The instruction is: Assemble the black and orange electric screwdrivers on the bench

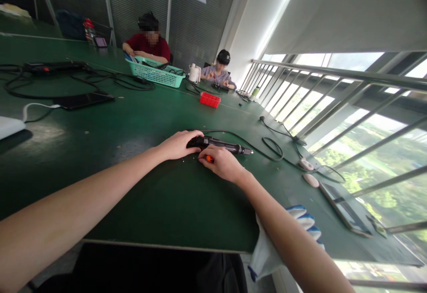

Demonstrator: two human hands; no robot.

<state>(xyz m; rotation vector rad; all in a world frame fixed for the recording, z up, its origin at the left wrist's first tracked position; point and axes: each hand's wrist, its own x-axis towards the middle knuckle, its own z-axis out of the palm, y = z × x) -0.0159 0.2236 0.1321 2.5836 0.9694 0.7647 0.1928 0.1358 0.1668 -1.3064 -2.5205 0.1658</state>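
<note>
A black electric screwdriver (222,144) lies on the green table, its bit end pointing right and a cord running from its rear. My left hand (180,144) is closed around the rear end of it. Just in front of the tool's body, my right hand (222,161) is closed on a small screwdriver with an orange and black handle (209,158); most of it is hidden by the fingers. Tiny screws (183,160) lie on the table below my left hand.
Across the green table (150,213) stand a red bin (210,100) and a turquoise basket (156,75). White-and-blue gloves (271,250) hang over the front edge by my right forearm. Cords, a tablet (345,208) and a railing are at right. Two people sit opposite.
</note>
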